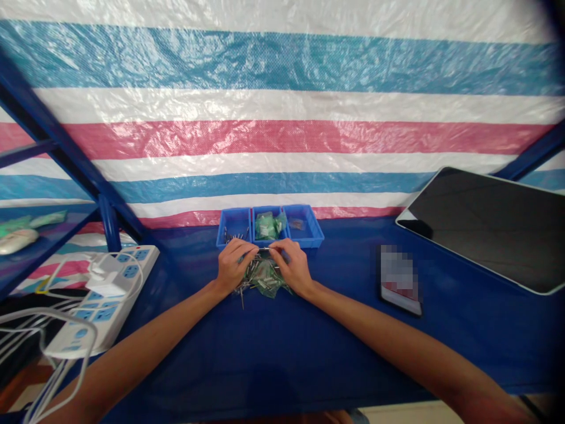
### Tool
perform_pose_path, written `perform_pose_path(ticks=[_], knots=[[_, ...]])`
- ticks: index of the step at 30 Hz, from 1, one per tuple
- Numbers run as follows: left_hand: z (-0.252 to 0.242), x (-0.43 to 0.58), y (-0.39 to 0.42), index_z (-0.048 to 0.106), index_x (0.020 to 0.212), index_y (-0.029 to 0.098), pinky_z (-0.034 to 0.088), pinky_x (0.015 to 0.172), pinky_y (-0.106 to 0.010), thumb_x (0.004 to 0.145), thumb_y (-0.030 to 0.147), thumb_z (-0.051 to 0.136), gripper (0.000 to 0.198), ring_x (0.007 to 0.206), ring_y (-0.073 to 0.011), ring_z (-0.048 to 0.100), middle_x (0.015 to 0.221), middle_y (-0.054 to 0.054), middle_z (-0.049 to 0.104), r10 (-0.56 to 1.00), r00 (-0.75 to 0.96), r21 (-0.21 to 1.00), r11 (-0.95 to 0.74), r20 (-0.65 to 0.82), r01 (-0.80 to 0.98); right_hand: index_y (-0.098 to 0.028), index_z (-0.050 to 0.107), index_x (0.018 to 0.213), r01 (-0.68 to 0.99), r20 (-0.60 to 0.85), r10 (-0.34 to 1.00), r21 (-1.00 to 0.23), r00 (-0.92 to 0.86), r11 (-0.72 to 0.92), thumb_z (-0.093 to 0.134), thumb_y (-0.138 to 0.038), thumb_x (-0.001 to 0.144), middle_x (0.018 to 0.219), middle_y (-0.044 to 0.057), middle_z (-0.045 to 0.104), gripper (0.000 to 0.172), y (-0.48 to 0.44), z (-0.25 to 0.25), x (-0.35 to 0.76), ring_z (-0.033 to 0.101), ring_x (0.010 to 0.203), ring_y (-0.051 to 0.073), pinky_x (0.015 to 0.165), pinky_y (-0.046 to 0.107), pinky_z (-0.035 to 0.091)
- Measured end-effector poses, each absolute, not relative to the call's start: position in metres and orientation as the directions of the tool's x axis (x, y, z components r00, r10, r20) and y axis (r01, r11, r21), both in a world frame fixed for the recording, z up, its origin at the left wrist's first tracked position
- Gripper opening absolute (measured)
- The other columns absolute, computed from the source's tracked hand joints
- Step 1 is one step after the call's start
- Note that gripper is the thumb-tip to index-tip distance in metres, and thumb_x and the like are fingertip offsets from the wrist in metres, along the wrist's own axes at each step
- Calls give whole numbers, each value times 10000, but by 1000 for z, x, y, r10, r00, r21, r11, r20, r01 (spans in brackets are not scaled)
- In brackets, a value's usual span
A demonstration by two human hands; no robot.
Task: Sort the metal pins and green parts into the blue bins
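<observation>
My left hand (232, 265) and my right hand (292, 265) meet over the table, both with fingers closed. Between their fingertips runs a small thin dark rod (263, 249), pinched at each end; its exact kind is too small to make out. Right below lies a green-tinted clear plastic bag (266, 282), with several thin metal pieces (242, 290) loose around it. Just beyond my hands are three blue bins side by side: the left bin (219, 227) has thin metal pieces, the middle bin (266, 208) green plastic bags, the right bin (314, 227) a few small pieces.
On the blue table (265, 359), a phone (401, 282) lies to the right, near a large dark-screened panel (481, 227). A white power strip (106, 312) with plugs and cables (83, 377) occupies the left side. A striped plastic sheet (282, 138) hangs behind.
</observation>
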State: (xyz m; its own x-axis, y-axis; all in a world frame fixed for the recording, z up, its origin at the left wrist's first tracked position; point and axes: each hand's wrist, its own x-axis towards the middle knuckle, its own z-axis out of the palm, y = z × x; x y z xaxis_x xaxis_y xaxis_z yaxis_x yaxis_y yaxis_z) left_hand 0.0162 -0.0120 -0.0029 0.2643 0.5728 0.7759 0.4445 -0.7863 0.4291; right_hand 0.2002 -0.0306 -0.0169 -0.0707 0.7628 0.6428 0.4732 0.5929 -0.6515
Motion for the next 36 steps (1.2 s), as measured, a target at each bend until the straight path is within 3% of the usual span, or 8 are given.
perform_pose_path(ticks=[16, 21, 24, 30, 36], knots=[[-3, 18, -15, 675, 952, 187, 494, 769, -297, 845, 209, 596, 134, 801, -146, 613, 854, -43, 678, 533, 273, 386, -808, 801, 446, -214, 619, 859, 531, 604, 785, -624, -139, 574, 467, -297, 934, 845, 23, 662, 188, -30, -16, 200, 583, 816, 172, 803, 320, 369], [-2, 19, -18, 665, 968, 180, 483, 849, -299, 885, 196, 521, 168, 881, -151, 640, 946, -54, 698, 578, 243, 442, -781, 779, 441, -219, 634, 968, 520, 617, 775, -621, -138, 587, 439, -285, 945, 930, 41, 671, 207, -31, -13, 200, 592, 894, 182, 820, 322, 369], [-2, 19, -17, 650, 994, 167, 474, 847, -282, 910, 202, 473, 199, 850, -139, 634, 897, -48, 693, 636, 239, 496, -741, 733, 453, -220, 622, 1008, 502, 622, 776, -640, -107, 582, 422, -259, 948, 947, 43, 664, 213, -34, -11, 200, 588, 918, 184, 832, 327, 372], [-6, 18, -13, 587, 1175, 183, 459, 763, -273, 930, 229, 446, 287, 760, -130, 567, 850, -44, 643, 608, 328, 412, -760, 723, 502, -217, 603, 1020, 479, 637, 768, -655, -67, 585, 411, -259, 945, 959, 50, 655, 211, -36, -11, 200, 583, 916, 195, 854, 349, 380], [-10, 18, -11, 636, 1017, 170, 483, 698, -237, 855, 300, 588, 213, 672, -109, 587, 768, -13, 648, 616, 245, 455, -746, 749, 486, -216, 608, 1007, 471, 643, 762, -650, -76, 596, 437, -278, 934, 926, 50, 650, 196, -36, -11, 200, 585, 879, 193, 820, 340, 395]])
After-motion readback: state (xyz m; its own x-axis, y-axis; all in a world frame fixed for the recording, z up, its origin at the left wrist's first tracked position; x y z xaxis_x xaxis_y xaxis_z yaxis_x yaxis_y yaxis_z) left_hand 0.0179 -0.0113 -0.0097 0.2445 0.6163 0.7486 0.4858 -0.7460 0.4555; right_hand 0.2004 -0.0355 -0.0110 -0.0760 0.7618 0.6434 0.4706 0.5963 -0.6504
